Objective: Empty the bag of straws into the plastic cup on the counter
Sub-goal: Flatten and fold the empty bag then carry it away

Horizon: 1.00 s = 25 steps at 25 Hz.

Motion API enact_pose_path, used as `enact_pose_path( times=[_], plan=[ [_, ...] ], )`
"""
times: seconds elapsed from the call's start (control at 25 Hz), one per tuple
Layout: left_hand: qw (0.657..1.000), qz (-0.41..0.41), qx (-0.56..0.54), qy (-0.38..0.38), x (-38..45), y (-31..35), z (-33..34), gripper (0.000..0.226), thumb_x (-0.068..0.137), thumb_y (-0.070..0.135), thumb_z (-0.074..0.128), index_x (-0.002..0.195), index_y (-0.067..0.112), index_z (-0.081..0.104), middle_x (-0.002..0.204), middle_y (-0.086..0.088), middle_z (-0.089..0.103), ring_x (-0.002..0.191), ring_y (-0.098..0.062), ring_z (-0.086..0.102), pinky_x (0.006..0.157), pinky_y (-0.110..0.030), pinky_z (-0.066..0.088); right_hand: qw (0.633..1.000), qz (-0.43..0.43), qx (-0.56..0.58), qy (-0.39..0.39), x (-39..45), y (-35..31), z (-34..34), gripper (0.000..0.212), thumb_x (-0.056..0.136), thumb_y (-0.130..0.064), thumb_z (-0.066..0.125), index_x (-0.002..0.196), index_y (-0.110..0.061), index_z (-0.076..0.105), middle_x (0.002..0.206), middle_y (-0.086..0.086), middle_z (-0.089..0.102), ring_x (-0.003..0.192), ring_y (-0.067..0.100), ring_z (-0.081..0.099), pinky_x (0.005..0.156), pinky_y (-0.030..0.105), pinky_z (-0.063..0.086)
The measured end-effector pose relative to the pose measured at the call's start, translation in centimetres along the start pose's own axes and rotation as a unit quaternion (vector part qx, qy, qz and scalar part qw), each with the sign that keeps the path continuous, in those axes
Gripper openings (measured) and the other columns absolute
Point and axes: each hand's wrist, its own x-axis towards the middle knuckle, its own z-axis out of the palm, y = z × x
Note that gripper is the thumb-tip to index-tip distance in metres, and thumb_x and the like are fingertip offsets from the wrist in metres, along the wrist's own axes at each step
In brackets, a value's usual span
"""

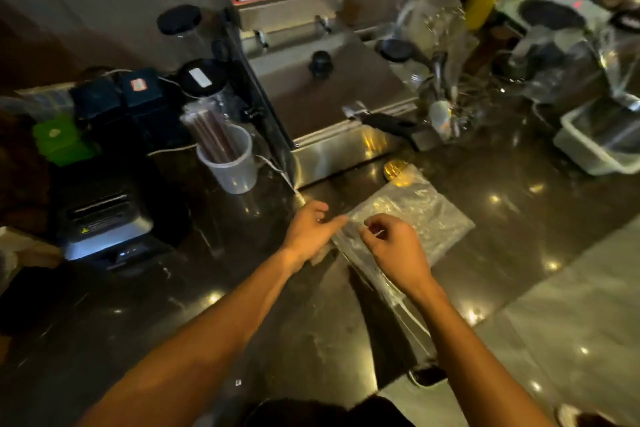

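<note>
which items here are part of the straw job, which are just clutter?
In the job:
plastic cup with straws standing in it
clear bag flat on the counter
left hand and right hand, both at the bag's edge

Lying about:
steel fryer
gold lid
receipt printer
white tub

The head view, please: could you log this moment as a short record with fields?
cup: translucent plastic cup upright on the dark glossy counter, holding brown straws
bag: clear flat plastic bag lying on the counter, looks empty
left hand: at the bag's near edge
right hand: pinching the same edge
backdrop: steel appliance
</note>
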Motion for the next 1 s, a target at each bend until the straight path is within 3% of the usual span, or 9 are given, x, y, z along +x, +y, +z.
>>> enact_pose_path(
  times=[0.16, 0.32, 0.44, 0.56, 0.72, 0.88, 1.0],
  plan=[
    [0.999, -0.009, 0.051, -0.011, 1.4, -0.4, 2.0, 0.071, 0.081, 0.039, 0.083, 0.143, 0.017, 0.054, 0.142, -0.008, 0.059, 0.126, -0.027, 0.060, 0.108, -0.040, 0.050, 0.997, 0.079, 0.002, -0.019, -2.9, 5.6, -1.1, 0.035, 0.097, -0.030, 0.067, 0.129, -0.016, 0.068, 0.131, 0.004, 0.068, 0.110, 0.016, 0.064, 0.093, 0.032, 0.052],
    [0.996, -0.029, 0.073, -0.045, 1.6, 0.1, 3.5, 0.071, 0.089, 0.024, 0.079, 0.150, 0.012, 0.046, 0.151, -0.012, 0.052, 0.136, -0.029, 0.053, 0.095, -0.028, 0.046, 0.988, 0.154, -0.007, 0.008, -4.4, 9.1, -1.1, 0.054, 0.097, -0.032, 0.068, 0.143, -0.010, 0.054, 0.148, 0.013, 0.048, 0.131, 0.029, 0.053, 0.110, 0.041, 0.046],
    [0.997, -0.040, 0.059, -0.042, 1.4, -0.1, 4.2, 0.059, 0.090, 0.019, 0.078, 0.142, 0.005, 0.053, 0.126, -0.015, 0.064, 0.113, -0.027, 0.065, 0.085, -0.028, 0.052, 0.973, 0.220, 0.073, 0.011, -4.2, 10.2, -0.5, 0.065, 0.093, -0.032, 0.072, 0.148, -0.010, 0.045, 0.147, 0.014, 0.043, 0.126, 0.033, 0.057, 0.108, 0.049, 0.050],
    [0.997, -0.042, 0.047, -0.052, 1.1, -0.9, 4.2, 0.033, 0.095, 0.016, 0.072, 0.122, -0.002, 0.069, 0.097, -0.008, 0.070, 0.090, -0.020, 0.067, 0.067, -0.023, 0.053, 0.967, 0.240, 0.085, 0.025, -3.5, 10.3, -0.6, 0.067, 0.093, -0.031, 0.072, 0.149, -0.008, 0.043, 0.148, 0.015, 0.040, 0.123, 0.035, 0.058, 0.106, 0.048, 0.053],
    [0.996, -0.041, -0.023, -0.074, -0.1, -1.5, 3.2, 0.016, 0.098, 0.015, 0.067, 0.106, 0.002, 0.071, 0.090, -0.009, 0.075, 0.082, -0.018, 0.071, 0.063, -0.022, 0.060, 0.975, 0.220, 0.026, -0.014, -3.1, 9.8, -1.1, 0.057, 0.097, -0.033, 0.068, 0.146, -0.012, 0.048, 0.148, 0.015, 0.042, 0.118, 0.032, 0.061, 0.098, 0.040, 0.053],
    [0.994, -0.050, -0.064, -0.076, -1.6, -1.4, 1.7, 0.018, 0.098, 0.013, 0.067, 0.108, -0.002, 0.070, 0.088, -0.011, 0.075, 0.079, -0.019, 0.072, 0.062, -0.021, 0.062, 0.982, 0.159, -0.056, -0.084, -3.0, 9.6, -1.1, 0.039, 0.098, -0.020, 0.062, 0.136, -0.020, 0.058, 0.144, 0.012, 0.046, 0.118, 0.029, 0.060, 0.099, 0.040, 0.053],
    [0.989, -0.070, -0.122, -0.049, -3.1, -1.0, 0.0, 0.022, 0.098, 0.009, 0.066, 0.119, 0.002, 0.067, 0.089, -0.014, 0.074, 0.074, -0.020, 0.072, 0.058, -0.022, 0.062, 0.979, 0.085, -0.103, -0.156, -3.3, 9.7, -1.3, 0.058, 0.091, -0.008, 0.062, 0.146, -0.024, 0.052, 0.150, 0.009, 0.040, 0.140, 0.030, 0.042, 0.113, 0.042, 0.044]
  ],
)
